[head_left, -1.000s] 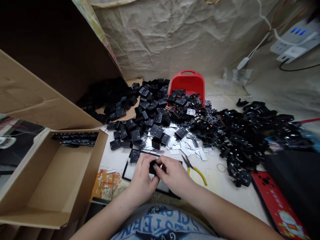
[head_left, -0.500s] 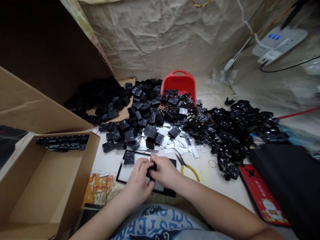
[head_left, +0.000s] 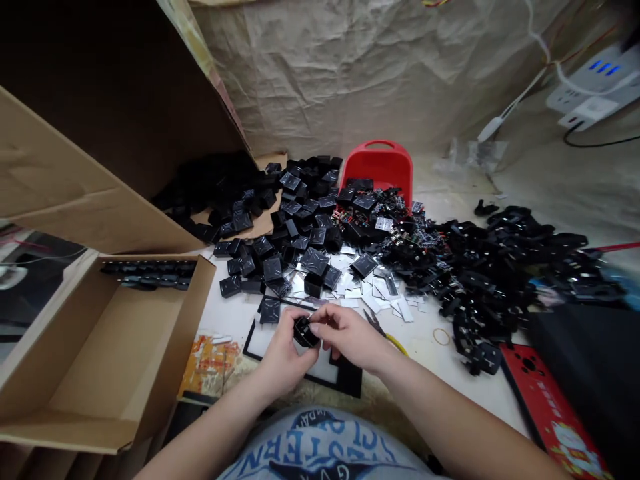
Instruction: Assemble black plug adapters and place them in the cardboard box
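Keeping the little black box [head_left: 304, 333] still helps: the left hand [head_left: 284, 350] grips it over the white mat [head_left: 323, 370]; the right hand [head_left: 354, 339] should touch gently, though I cannot tell if it pinches anything.

Head cam only: worn on head, looks fwd & down, arm's-reach view of tabletop [head_left: 483, 393].

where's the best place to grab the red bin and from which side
Probably the handle at the top of the red bin, from above: its slot should let fingers hook through, while loose parts crowd the bin's lower front.
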The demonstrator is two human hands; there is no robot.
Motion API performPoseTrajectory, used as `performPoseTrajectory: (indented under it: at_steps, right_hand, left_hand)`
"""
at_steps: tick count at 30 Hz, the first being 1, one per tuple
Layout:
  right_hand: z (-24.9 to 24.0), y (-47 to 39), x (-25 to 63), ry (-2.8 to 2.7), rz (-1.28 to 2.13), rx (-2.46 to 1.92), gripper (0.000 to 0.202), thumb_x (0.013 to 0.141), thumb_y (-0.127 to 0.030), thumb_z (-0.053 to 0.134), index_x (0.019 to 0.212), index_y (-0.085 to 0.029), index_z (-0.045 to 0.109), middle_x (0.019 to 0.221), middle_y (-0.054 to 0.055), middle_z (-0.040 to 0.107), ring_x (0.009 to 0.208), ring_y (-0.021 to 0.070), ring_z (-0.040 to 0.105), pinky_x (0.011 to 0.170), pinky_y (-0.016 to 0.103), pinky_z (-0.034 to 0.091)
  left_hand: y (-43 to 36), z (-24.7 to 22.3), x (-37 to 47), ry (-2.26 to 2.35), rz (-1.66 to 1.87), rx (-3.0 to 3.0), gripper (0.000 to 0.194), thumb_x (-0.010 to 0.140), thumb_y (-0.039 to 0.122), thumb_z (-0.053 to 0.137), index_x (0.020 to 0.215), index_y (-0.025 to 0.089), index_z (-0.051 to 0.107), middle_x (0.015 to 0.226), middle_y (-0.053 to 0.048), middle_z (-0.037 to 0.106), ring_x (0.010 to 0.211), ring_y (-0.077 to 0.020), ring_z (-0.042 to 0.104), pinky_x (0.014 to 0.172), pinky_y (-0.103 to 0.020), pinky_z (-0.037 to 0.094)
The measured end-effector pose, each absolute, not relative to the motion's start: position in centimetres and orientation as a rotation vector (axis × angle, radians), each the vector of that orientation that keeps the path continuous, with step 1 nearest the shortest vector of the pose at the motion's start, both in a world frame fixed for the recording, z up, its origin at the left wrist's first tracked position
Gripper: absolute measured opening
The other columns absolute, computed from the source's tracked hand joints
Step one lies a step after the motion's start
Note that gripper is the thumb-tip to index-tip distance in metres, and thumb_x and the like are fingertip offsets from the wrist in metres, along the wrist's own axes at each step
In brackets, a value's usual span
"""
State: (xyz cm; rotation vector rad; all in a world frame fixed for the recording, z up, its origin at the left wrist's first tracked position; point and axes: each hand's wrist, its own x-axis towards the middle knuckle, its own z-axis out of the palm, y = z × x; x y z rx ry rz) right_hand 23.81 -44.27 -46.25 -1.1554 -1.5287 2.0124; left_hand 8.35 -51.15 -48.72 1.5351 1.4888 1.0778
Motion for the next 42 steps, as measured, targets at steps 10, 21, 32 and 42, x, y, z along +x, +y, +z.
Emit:
performPoseTrajectory:
  at_steps: [10,21,32,42]
  right_hand:
    - [-46.2,-45.1,25.5,-1.886,1.377,-1.168,0.010,0.085,-0.026,0.063,0.094,-0.022,0.064,0.086,0.001,0.067,0.073,0.0148,0.059,0.066,0.026,0.046]
    - [-46.0,-37.4,44.2,-1.814,0.315,-2.104,0.023,0.083,-0.014,0.053,0.093,-0.016,0.073,0.098,0.012,0.065,0.090,0.0244,0.063,0.082,0.034,0.046]
    - [-44.8,-42.0,32.4,-1.432,1.807,-1.200,0.029,0.076,-0.044,0.070,0.086,-0.018,0.066,0.065,-0.001,0.059,0.056,0.0129,0.053,0.057,0.028,0.046]
    - [-46.0,-43.6,28.1,-2.977,0.814,-0.893,0.026,0.087,-0.009,0.051,0.098,-0.019,0.072,0.088,0.008,0.066,0.081,0.0212,0.061,0.070,0.031,0.045]
  left_hand:
    - [-50.5,-48.5,7.9,1.558,1.071,1.851,0.036,0.078,0.019,0.060,0.112,0.022,0.050,0.107,-0.006,0.054,0.100,-0.0234,0.057,0.088,-0.039,0.050]
    - [-49.3,-47.8,8.3,1.463,0.853,1.602,0.045,0.083,0.033,0.062,0.126,0.026,0.051,0.127,-0.009,0.059,0.120,-0.0270,0.056,0.105,-0.044,0.042]
    - [-48.7,-45.4,8.6,1.232,0.898,0.973,0.039,0.072,0.046,0.071,0.099,0.018,0.069,0.079,-0.003,0.065,0.065,-0.0150,0.056,0.059,-0.026,0.043]
    - [-50.8,-48.3,6.4,1.338,1.006,0.599,0.038,0.065,0.044,0.082,0.090,0.016,0.073,0.069,0.000,0.066,0.061,-0.0113,0.056,0.061,-0.024,0.045]
